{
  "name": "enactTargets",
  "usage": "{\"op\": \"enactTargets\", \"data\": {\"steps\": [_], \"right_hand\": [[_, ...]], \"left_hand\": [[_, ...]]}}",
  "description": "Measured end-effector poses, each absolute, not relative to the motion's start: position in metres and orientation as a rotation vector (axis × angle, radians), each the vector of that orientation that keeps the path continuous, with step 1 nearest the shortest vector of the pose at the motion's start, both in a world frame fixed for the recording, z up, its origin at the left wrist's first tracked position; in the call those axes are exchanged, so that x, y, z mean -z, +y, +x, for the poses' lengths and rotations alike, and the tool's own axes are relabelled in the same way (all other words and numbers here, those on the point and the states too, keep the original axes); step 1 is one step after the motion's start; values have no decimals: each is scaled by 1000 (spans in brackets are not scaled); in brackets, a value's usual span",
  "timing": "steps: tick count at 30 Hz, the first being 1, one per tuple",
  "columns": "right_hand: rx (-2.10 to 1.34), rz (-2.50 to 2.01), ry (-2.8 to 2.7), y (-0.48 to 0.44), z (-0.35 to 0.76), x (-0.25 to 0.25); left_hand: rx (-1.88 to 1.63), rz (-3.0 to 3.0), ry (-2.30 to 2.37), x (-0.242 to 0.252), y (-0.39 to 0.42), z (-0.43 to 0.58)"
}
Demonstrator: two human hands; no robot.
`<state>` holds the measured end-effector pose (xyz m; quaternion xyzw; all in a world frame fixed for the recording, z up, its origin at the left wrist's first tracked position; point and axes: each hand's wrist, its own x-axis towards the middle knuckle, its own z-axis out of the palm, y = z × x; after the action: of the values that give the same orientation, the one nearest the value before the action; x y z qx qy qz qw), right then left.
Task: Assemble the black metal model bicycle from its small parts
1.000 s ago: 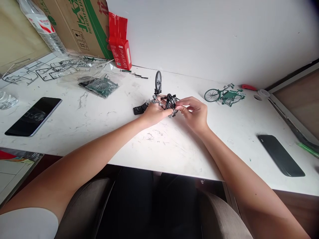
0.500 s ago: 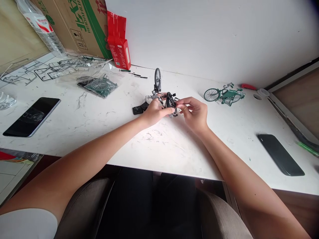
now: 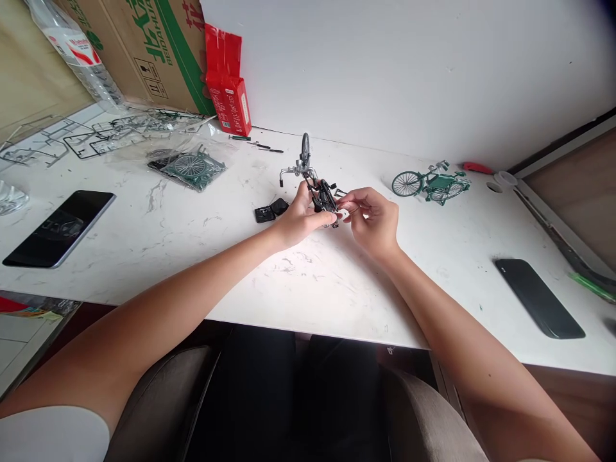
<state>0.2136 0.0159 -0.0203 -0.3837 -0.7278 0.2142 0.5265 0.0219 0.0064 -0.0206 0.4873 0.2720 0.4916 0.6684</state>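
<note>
Black toy bicycle, held by left hand, could be snapped by squeezing; right hand grip can't be told

black-silver bicycle | green bicycle | white, grey-veined tabletop

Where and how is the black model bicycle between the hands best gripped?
Probably around the dark midsection of the black model bicycle, from the near left, where the left hand holds it. The front wheel projects toward the wall and the thin handlebar juts leftward; both look more delicate than the compact middle.
</note>
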Motion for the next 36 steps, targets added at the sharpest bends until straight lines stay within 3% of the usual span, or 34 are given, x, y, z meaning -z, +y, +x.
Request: {"op": "enactTargets", "data": {"steps": [9,36], "right_hand": [[-415,-919,-1774,16,214,22],[-593,-986,-1718,20,217,21]], "left_hand": [[-1142,1150,626,30,8,21],[-1074,1111,661,28,5,21]]}}
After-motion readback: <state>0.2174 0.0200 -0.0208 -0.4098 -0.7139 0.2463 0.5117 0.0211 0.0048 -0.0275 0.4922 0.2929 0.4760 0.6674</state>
